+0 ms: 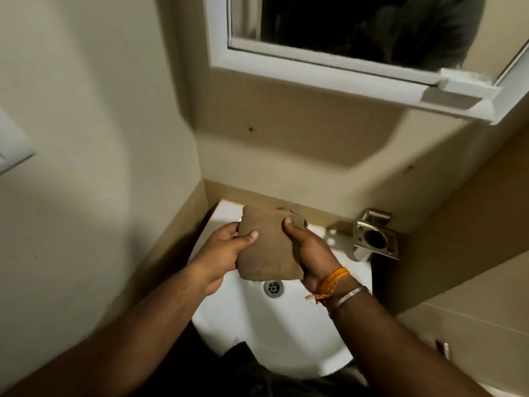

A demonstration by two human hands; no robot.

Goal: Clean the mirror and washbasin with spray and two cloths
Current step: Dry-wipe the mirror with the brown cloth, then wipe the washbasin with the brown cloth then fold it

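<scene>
The cloth [267, 247] is a dull brown piece of fabric, folded into a thick, roughly rectangular pad. Its surface looks matte and a little coarse, its corners are rounded, and a few loose threads hang from the lower edge. At the top right corner a second layer or flap peeks out behind the front face.

Both hands hold it between them, above the washbasin [274, 333]. The left hand [226, 253] grips the cloth's left edge, with the thumb pressed flat on the front face and the other fingers curled round behind. The right hand [310, 253] grips the right edge the same way: thumb on the front near the top corner, fingers wrapped behind, the palm cupping the lower right side. The cloth stands nearly upright between the two hands, tilted slightly, and does not touch the basin.

Just below the cloth's lower edge, and between the wrists, the metal drain [273, 287] shows in the white bowl. The right wrist wears an orange thread band [332, 283] and a plain metal bangle [347, 298].

Beyond the hands, high on the wall, hangs the mirror [357, 27] in a white frame, its glass dark. To the right of the right hand a metal holder [375, 237] is fixed to the wall.
</scene>
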